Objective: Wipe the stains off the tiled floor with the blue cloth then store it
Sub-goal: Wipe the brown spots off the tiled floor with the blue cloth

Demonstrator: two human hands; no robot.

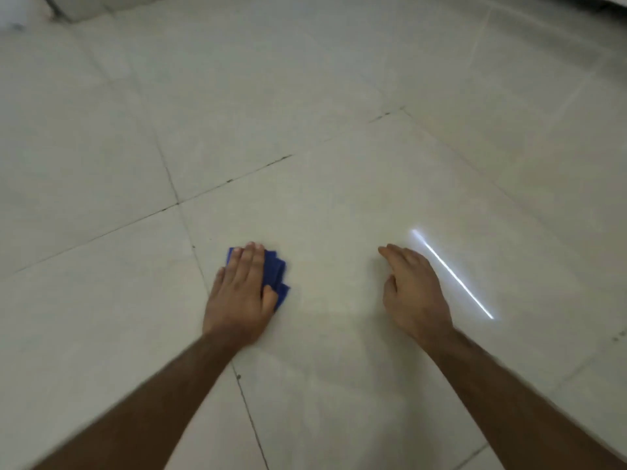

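Observation:
My left hand (241, 293) lies flat on a folded blue cloth (276, 271) and presses it onto the pale tiled floor (322, 184), just right of a grout line. Only the cloth's right edge and far corners show past my fingers. My right hand (412, 290) rests beside it on the same tile, fingers loosely spread, holding nothing. Small dark specks sit along the grout lines (234, 179), and one dark spot (239, 377) lies on the line near my left forearm.
A thin bright streak of reflected light (453, 274) crosses the tile just right of my right hand. A white object and a wall base (68, 8) stand at the far left corner. Pale tiles extend all around.

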